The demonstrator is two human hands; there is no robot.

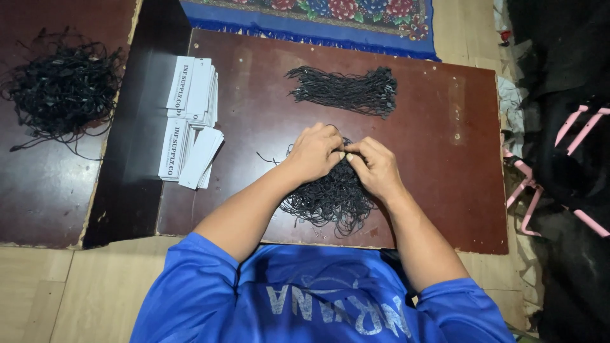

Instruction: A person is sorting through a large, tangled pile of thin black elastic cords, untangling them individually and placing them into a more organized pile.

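Observation:
My left hand (pixel 316 152) and my right hand (pixel 375 166) meet fingertip to fingertip over a loose tangle of thin black strings (pixel 330 200) on a dark brown board (pixel 438 146). Both pinch strings at the top of that tangle; the exact strand is too small to make out. Farther away on the board lies a tidy, straightened bundle of the same black strings (pixel 346 91). My forearms and blue sleeves cover the near part of the tangle.
Two stacks of white paper tags (pixel 192 121) lie at the board's left end. A second big tangle of black strings (pixel 60 86) sits on another brown board at left. A blue flowered rug (pixel 318 19) lies beyond; pink hangers (pixel 540 184) and dark cloth are right.

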